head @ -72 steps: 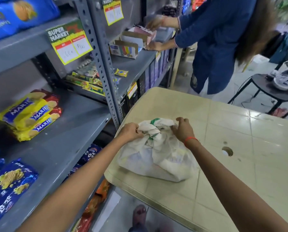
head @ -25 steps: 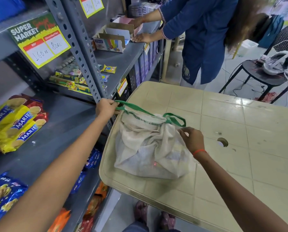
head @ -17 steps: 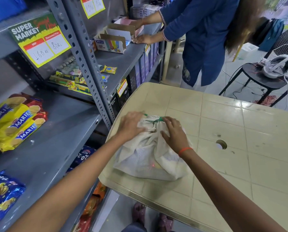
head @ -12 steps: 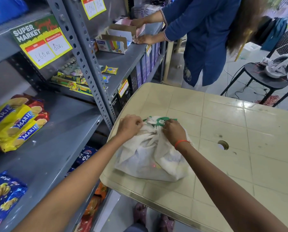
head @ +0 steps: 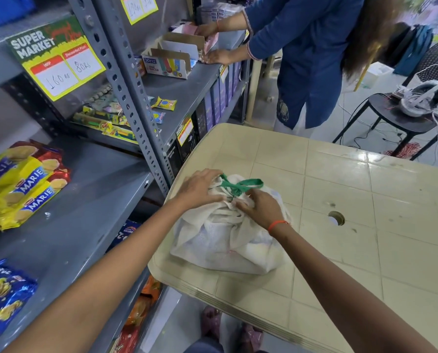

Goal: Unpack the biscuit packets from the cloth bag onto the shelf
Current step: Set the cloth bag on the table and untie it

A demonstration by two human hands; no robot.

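Pinching cloth bag (head: pixel 225 247) | right hand (head: pixel 261 208) | left hand (head: pixel 199 187) flat on top

The cloth bag (head: pixel 225 240) is hiding its contents. The left hand (head: pixel 200 187) and right hand (head: pixel 261 207) are covering its mouth, the right fingertips sitting buried in folds; the left's grip is not reading clearly. The frame's left edge is cropping the Marie packets (head: pixel 16 184) and the blue packets (head: pixel 1 301).

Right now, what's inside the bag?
Nothing inside shows. The bag is bunched closed at its mouth under the left hand and right hand, green handles on top. The cloth bulges, but its contents are covered.
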